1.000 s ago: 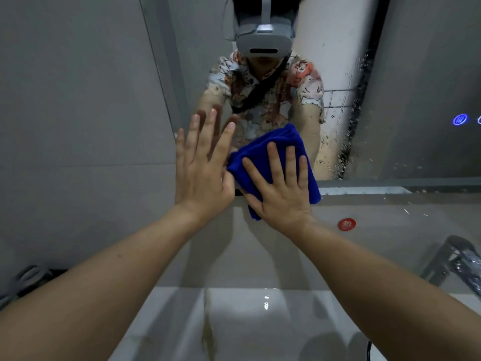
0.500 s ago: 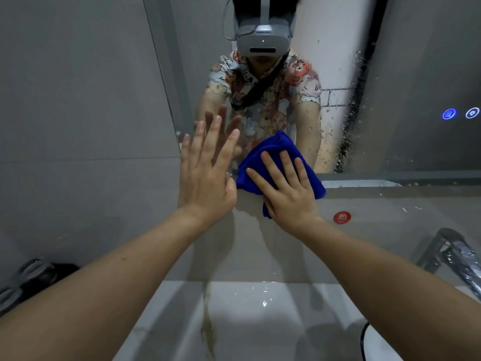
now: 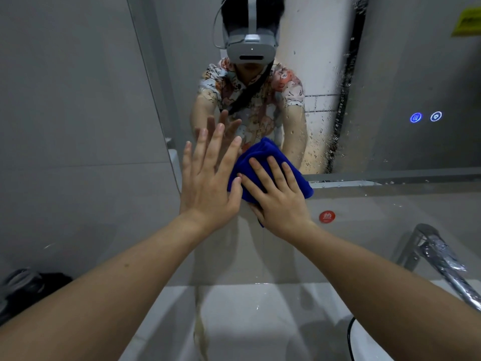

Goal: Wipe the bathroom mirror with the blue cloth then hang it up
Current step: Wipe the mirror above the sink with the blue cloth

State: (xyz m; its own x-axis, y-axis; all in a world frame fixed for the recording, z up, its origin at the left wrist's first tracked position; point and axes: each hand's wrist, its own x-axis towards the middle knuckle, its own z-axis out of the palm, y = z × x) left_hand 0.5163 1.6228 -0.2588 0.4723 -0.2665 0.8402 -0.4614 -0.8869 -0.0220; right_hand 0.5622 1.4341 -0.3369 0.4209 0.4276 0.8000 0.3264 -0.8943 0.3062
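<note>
step: wiping lower mirror (image 3: pixel 390 74) | right hand (image 3: pixel 279 201): fingers flat, pressing blue cloth (image 3: pixel 263 157) onto glass at its bottom edge, spreading pressure | left hand (image 3: pixel 208 183): fingers straight, palm on glass beside cloth, likely bracing | droplets remain at right; hanging not yet done

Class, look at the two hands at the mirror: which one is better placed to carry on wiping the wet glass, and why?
The right hand. Its straight fingers already press the blue cloth flat at the mirror bottom edge, near the droplets. The left hand is open beside the cloth, holding nothing.
</note>
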